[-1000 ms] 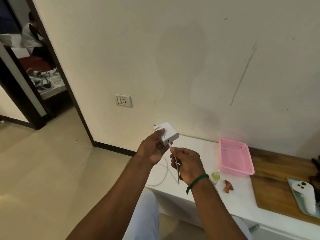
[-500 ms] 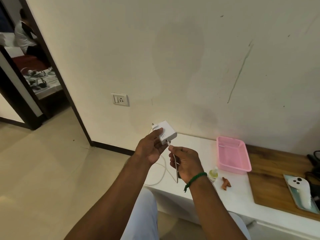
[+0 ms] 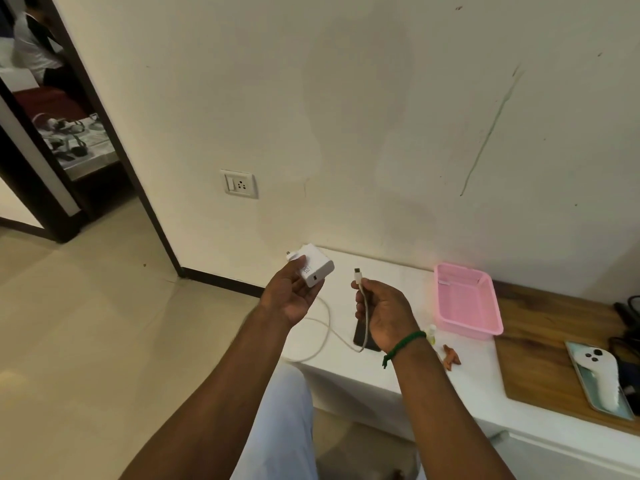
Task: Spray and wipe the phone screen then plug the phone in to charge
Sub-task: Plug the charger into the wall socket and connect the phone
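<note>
Left hand (image 3: 289, 296) fingers curl round the white charger brick (image 3: 316, 266); right hand (image 3: 384, 313) pinches the white cable (image 3: 365, 306) just under its free plug; the dark phone (image 3: 362, 336) lies on the white table (image 3: 398, 275) beneath the right fingers; the spray bottle (image 3: 431, 334) stands beside that wrist.

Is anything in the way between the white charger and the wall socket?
Nothing visible is. Only bare wall shows between the charger, held in the left hand, and the wall socket above it to the left.
</note>
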